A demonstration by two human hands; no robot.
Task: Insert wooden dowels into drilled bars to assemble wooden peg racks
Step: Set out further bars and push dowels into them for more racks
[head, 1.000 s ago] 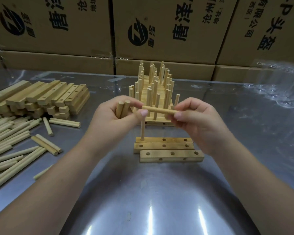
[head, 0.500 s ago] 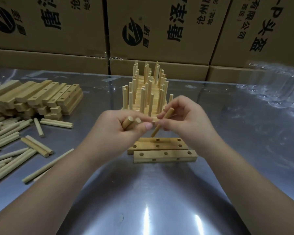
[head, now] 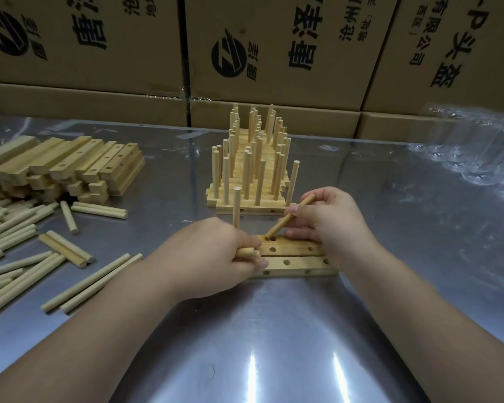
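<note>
Finished racks (head: 250, 181) stand behind; far bar (head: 291, 249) carries one peg (head: 237, 207), right hand (head: 329, 219) pinches a tilted dowel (head: 291, 216) at its next hole, left hand (head: 216, 251) grips spares (head: 246, 253); near bar (head: 300, 264) and stack (head: 64, 167) remain unfilled.

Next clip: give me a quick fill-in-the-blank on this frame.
1. Of the two bars, the right hand tilts a dowel into the ___ one.
2. In it a second dowel stands ___.
3. While the left hand grips spare dowels, finished racks stand ___ the two bars.
Missing: far; upright; behind.
</note>
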